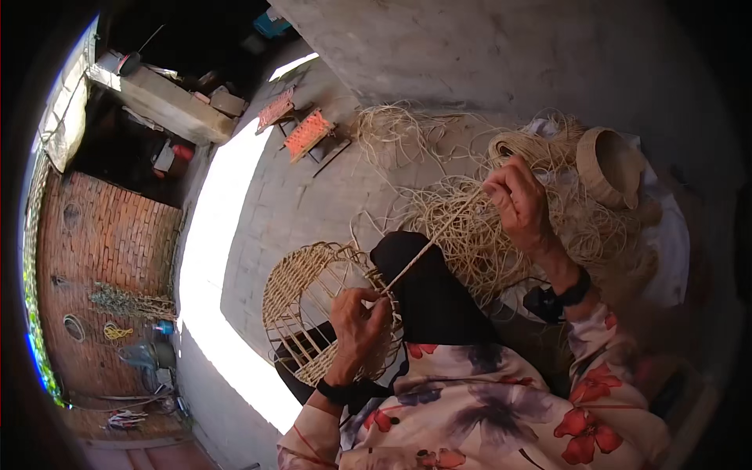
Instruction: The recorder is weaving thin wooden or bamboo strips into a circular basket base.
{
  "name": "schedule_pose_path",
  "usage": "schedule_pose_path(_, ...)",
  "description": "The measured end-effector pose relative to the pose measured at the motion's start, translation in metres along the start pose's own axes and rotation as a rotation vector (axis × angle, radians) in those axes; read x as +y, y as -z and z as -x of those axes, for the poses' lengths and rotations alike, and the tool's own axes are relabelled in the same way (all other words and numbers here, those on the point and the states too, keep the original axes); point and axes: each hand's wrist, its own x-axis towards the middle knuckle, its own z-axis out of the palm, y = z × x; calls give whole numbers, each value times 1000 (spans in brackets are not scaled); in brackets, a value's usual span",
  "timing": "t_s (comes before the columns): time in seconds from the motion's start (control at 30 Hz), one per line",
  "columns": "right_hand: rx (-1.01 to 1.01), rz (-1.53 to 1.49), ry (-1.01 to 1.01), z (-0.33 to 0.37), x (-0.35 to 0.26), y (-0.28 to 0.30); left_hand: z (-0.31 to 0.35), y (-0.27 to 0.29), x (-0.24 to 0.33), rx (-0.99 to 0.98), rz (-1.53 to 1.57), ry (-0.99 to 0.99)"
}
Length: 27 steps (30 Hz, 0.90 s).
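A partly woven straw basket (291, 283) rests on my lap, its upper left side filled with twisted cord and its middle showing bare ribs. My left hand (360, 325) is at the basket's right side, thumb and fingers pinched on a straw cord (419, 257). From there the cord runs taut up and to the right. My right hand (518, 205) is raised above the knee, fingers curled at the cord's far end. The exact grip of the right fingertips is partly hidden.
A big tangle of loose straw cord (462, 227) covers the floor on the right. Beyond it lie a coil of cord (517, 145) and a round woven basket (607, 168). A low stool with orange webbing (307, 135) stands farther off. A brick wall (110, 243) is at left.
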Motion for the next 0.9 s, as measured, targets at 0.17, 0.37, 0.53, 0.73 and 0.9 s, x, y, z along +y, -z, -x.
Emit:
schedule_pose_path(0.17,1,2,228,-19,-25,14,2,-21,-1,35,-27,25)
schedule_pose_path(0.37,-42,-184,374,-27,-73,0,-3,-26,12,93,-154,2)
schedule_pose_path(0.53,-103,-225,399,-38,-72,-10,-2,-26,6,99,-21,14)
schedule_pose_path(0.73,-17,-316,-38,-22,-36,-16,7,-19,1,106,226,126)
schedule_pose_path(0.9,-77,-264,-192,5,-14,-24,10,-15,-1,46,274,231)
